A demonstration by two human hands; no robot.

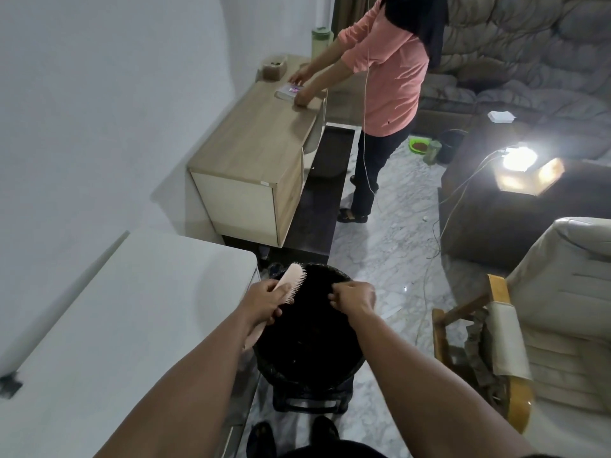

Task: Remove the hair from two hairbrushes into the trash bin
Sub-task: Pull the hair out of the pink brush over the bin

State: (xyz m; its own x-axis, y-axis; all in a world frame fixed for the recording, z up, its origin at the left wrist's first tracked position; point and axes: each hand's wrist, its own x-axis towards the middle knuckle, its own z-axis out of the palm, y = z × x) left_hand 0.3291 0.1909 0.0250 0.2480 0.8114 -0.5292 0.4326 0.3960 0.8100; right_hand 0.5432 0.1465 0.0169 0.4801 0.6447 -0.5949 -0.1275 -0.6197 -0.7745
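Observation:
A pale pink hairbrush [291, 280] is held over the left rim of the black trash bin [307, 352], bristles facing right. My left hand [264, 300] grips its handle, whose end sticks out below my palm. My right hand [352, 297] hovers above the bin's opening with fingertips pinched together; whether hair is between them is too dark to tell. Only one hairbrush is in view.
A white table [132, 325] lies to my left, touching the bin. Beyond it stands a wooden cabinet [254, 150] where a person in a pink top [386, 77] works. A wooden-armed chair [529, 342] is to the right, with cables across the marble floor [390, 233].

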